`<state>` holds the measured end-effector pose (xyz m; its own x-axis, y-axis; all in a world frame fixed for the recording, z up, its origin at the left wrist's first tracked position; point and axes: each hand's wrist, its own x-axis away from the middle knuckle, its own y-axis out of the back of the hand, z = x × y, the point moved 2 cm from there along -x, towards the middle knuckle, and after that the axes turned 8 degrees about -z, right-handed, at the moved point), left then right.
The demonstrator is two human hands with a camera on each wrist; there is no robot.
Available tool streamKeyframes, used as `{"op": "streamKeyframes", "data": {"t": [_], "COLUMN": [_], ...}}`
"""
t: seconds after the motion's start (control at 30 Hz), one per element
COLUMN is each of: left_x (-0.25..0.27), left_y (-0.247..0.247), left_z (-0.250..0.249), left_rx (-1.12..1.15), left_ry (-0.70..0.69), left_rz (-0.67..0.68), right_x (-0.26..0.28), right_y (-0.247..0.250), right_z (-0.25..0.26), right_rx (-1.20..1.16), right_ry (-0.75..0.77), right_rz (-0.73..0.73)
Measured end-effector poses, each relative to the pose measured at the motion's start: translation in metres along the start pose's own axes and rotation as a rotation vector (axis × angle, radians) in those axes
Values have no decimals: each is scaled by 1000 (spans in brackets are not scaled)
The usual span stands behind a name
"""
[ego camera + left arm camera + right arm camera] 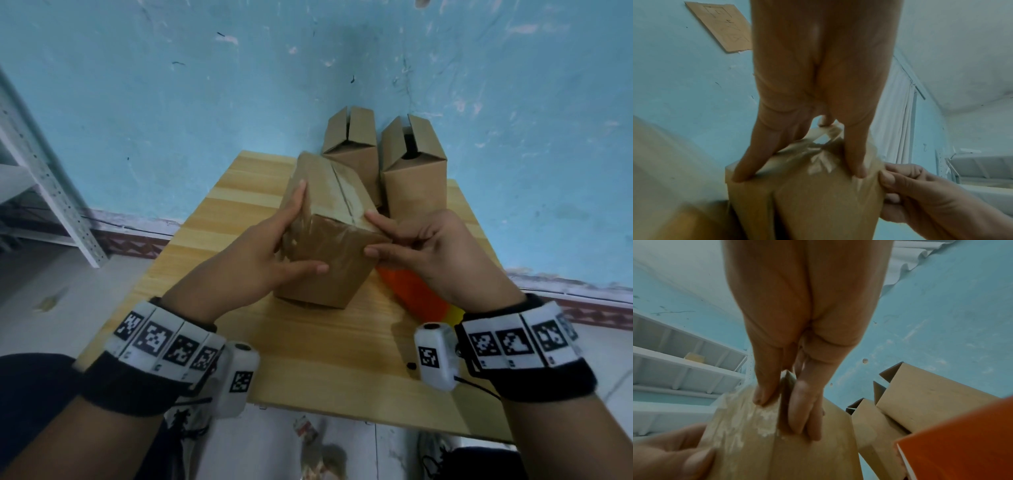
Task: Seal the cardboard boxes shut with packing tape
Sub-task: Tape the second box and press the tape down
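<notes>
We hold a taped cardboard box (325, 236) between both hands above the near middle of the wooden table (308, 359), its bottom edge resting on the tabletop and its top tipped away from us. Our left hand (253, 260) grips the box's left side, fingers reaching up along the top left edge and the thumb lying across the face turned toward us. Our right hand (424, 250) grasps the right corner, index finger laid on the top next to the seam and the thumb pressed against the near face. Clear packing tape (342, 192) runs along the top seam and wrinkles down over the near face; the left wrist view shows it bunched and creased (818, 159) between our fingers. Behind the held box, at the far edge of the table and close to the blue wall (171, 120), stand two more cardboard boxes (352, 144) side by side, their top flaps still parted; the right one (414, 164) shows a dark gap along its seam. An orange object (418, 291) lies on the table under our right hand; we cannot tell what it is. A white metal shelving frame (44, 178) stands at the left.
</notes>
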<state>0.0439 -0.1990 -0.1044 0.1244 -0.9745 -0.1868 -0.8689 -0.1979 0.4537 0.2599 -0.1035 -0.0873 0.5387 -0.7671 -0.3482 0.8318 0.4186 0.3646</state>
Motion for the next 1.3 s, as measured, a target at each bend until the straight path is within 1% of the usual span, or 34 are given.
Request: {"op": "streamKeyframes", "data": {"t": [0.1,0.2,0.27,0.33,0.43,0.6,0.7,0.87,0.93,1.0,1.07,1.23,1.3], "left_x": [1,5,5,4,4,7,8,11,11,12,13,15,18], "left_y": [-1,0,1,2,3,3,0,-2,-1,-1,-2,-1,-2], "left_z": [2,-2,-3,-4,-4,-6,-8,-9,-8,-8,-7,-6,-8], "left_rx": [-33,34,78,68,41,57,21,-66,-77,-81,-70,-32,19], "left_ry": [-33,-33,-42,-78,-98,-63,-80,-116,-113,-112,-103,-82,-87], "left_rz": [25,30,0,-35,-79,-155,-189,-185,-176,-171,-168,-176,-152], "right_x": [-1,-1,0,0,0,1,1,2,3,4,5,3,2], "right_y": [-1,2,3,3,2,1,1,3,5,6,7,8,10], "right_z": [0,0,-1,-1,-1,2,4,7,6,6,5,-3,-5], "right_rx": [109,150,180,192,215,263,298,345,334,267,228,303,324], "right_ry": [38,35,33,27,35,44,57,69,34,-26,-47,-1,4], "right_rz": [11,24,23,11,2,21,14,46,86,144,175,194,175]}}
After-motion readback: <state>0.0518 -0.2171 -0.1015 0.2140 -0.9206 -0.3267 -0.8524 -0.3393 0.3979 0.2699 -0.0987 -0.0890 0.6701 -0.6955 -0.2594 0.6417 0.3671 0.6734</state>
